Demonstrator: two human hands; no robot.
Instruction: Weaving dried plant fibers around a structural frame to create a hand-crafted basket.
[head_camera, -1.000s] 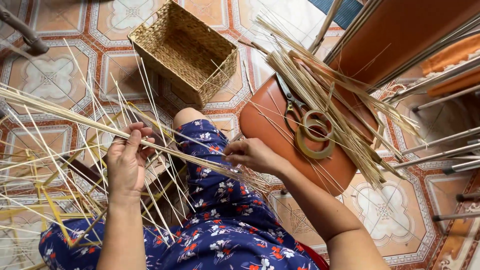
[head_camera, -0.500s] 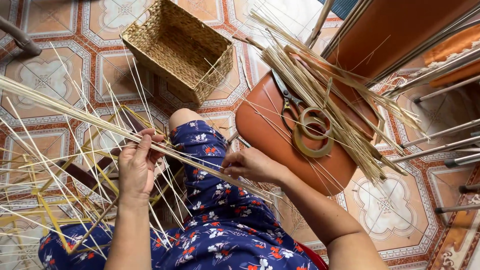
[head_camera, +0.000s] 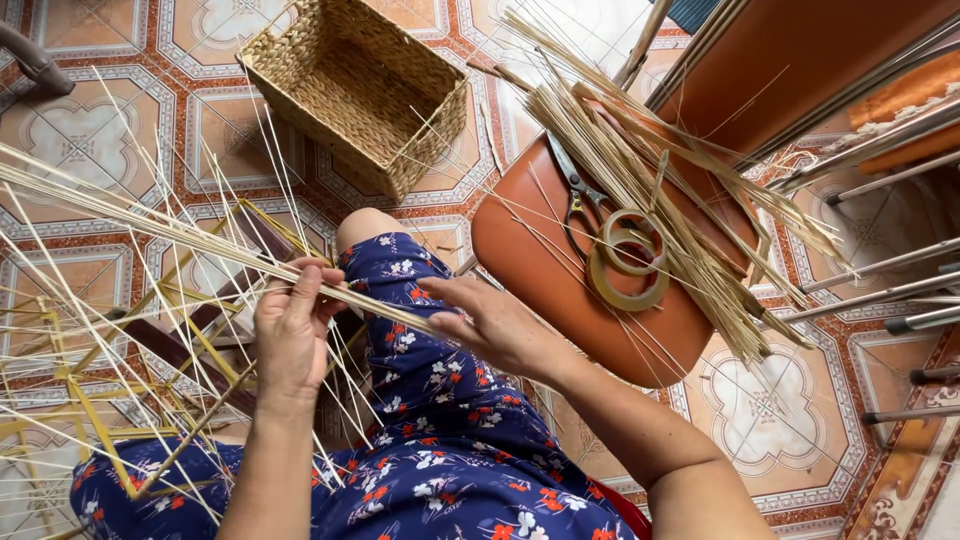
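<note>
1. I am watching the left hand (head_camera: 292, 335) closing around a bundle of thin pale strips (head_camera: 150, 215), fingers curled over it, keeping the strands gathered above the knee.
2. The right hand (head_camera: 497, 322) is pinching the bundle's near end, fingers half open, steadying it.
3. Scissors (head_camera: 578, 195), tape rings (head_camera: 628, 262) and spare reeds (head_camera: 650, 190) are lying on the brown stool (head_camera: 560, 290), within reach.
4. A woven basket (head_camera: 355, 90) is sitting on the tiled floor (head_camera: 100, 110) beyond.

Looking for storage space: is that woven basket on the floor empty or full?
Empty: the woven basket shows its bare woven bottom, though a few loose strips cross its near rim.
</note>
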